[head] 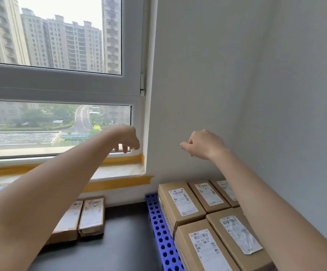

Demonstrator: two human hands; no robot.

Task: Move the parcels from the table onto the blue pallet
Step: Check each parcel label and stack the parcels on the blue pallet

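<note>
Hands raised, both empty. Left hand point(128, 140) hangs in front of the lower window point(57, 126), fingers drooping loosely curled, holding nothing. Right hand point(203, 144) before the white wall point(237, 75), fingers loosely curled, thumb out to the left, holding nothing. Five parcels point(182, 202) lie packed together, labels up, on the blue pallet point(159, 227) at lower right. Two slim parcels point(91, 216) lie side by side on the dark table point(119, 241) left of the pallet, partly under the left forearm. Yellow tape point(119, 182) runs along the sill.

The label point(204, 244) on the front parcel point(199, 249) reads "360 H35 299"; the other labels are too blurred.
</note>
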